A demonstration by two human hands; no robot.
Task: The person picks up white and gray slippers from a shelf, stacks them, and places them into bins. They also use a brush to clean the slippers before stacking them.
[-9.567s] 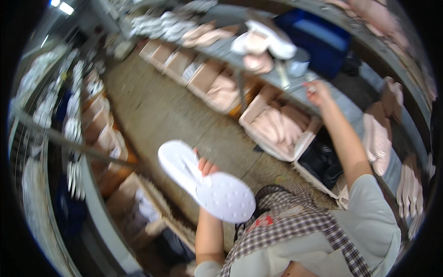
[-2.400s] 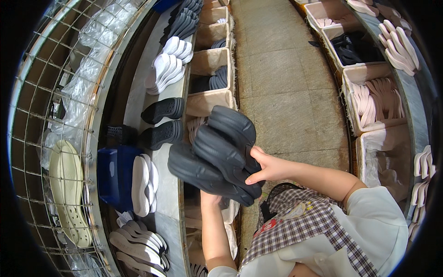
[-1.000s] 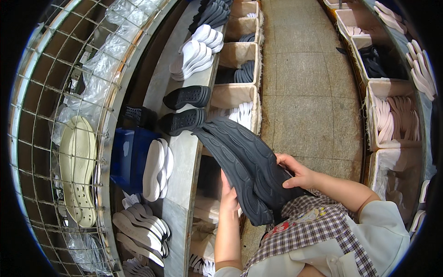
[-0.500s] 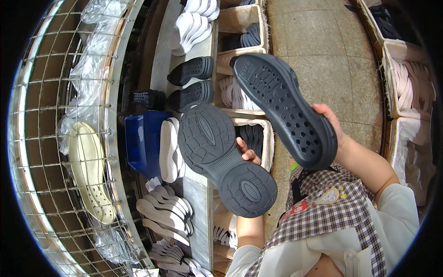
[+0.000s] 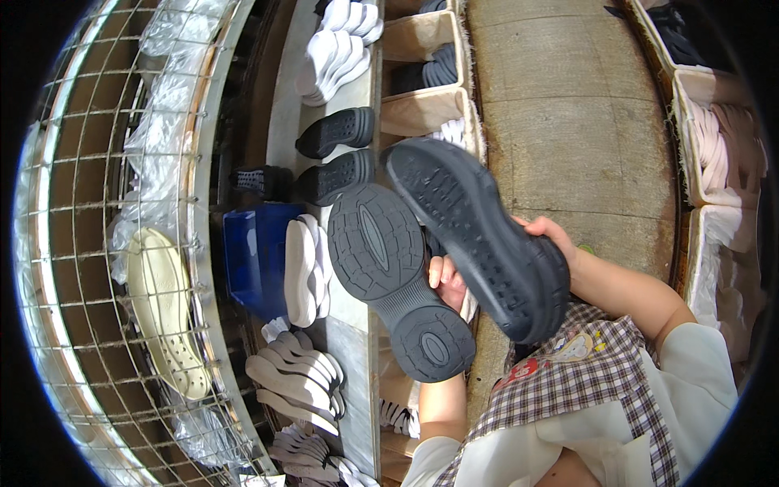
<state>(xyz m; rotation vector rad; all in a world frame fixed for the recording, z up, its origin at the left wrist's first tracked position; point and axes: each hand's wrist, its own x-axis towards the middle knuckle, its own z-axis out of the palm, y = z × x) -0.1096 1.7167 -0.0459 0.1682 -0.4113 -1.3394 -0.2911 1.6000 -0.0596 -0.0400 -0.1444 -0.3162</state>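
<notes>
My left hand [image 5: 448, 280] grips a black shoe sole [image 5: 377, 235] whose blocky tread and two oval insets face me. Most of that hand is behind the sole; only curled fingers show at its waist. A second black shoe sole [image 5: 479, 235] is in my right hand [image 5: 552, 235], held by its outer edge near the heel. Its inner side, dotted with small holes, is turned partly up and tilted. The two soles are close together, the right one overlapping the fingers of my left hand in view. Two more black soles [image 5: 334, 132] lie on the bench beyond.
The grey bench [image 5: 345, 357] carries stacks of white soles [image 5: 334, 61] and pale soles [image 5: 296, 369]. A blue bin [image 5: 258, 260] stands beside it. Cloth-lined baskets [image 5: 422, 109] with soles line its right side. At left, a wire rack [image 5: 203, 162] holds a cream sole [image 5: 162, 304].
The right sole has moved down and left toward the other and tipped, so its inner side shows less. The left sole has shifted slightly right.
</notes>
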